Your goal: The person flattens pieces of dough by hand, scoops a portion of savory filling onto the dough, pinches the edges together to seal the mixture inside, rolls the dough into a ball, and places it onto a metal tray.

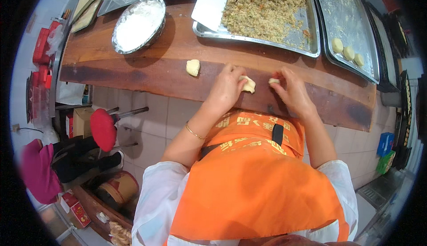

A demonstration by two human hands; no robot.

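Observation:
At the front of the wooden table, my left hand (229,86) has its fingers closed on a pale yellow piece of dough (248,85), which sticks out past the thumb. To its right, my right hand (292,90) pinches a smaller bit of dough (273,81) between thumb and fingers. The two pieces are apart. Another dough lump (193,67) lies on the wood to the left of my left hand, untouched.
A metal bowl of white flour (141,24) stands at the back left. Behind my hands is a metal tray (262,42) of crumbly brown filling with a white scraper (210,10). Dough balls (348,52) sit on another tray at the right. A red stool (103,129) stands left, below the table.

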